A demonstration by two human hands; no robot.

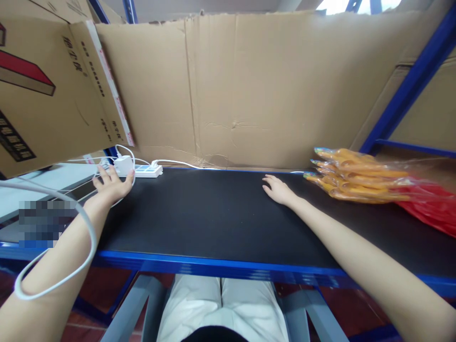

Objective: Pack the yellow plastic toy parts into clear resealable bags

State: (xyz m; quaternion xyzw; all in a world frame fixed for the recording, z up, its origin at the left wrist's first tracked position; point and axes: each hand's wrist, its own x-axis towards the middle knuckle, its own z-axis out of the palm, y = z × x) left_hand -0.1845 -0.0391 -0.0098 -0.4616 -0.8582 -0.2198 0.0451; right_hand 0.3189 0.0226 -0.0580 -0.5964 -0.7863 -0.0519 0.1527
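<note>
A black-topped counter (pixel 206 216) with a blue metal front edge (pixel 221 267) runs across the view, backed by a tall brown cardboard sheet (pixel 228 90). A blue slanted post (pixel 409 83) stands at the right; a printed carton (pixel 50 104) leans in at upper left. Reddish floor (pixel 87 297) shows below. At the counter's back left, a white charger block (pixel 123 165) sits by a white power strip (pixel 147 171). The left hand (pixel 113 186), fingers spread, is at the block; whether it grips is unclear. The right hand (pixel 279 190) is loosely open, holding nothing, near plastic-wrapped yellow packets (pixel 359 178).
</note>
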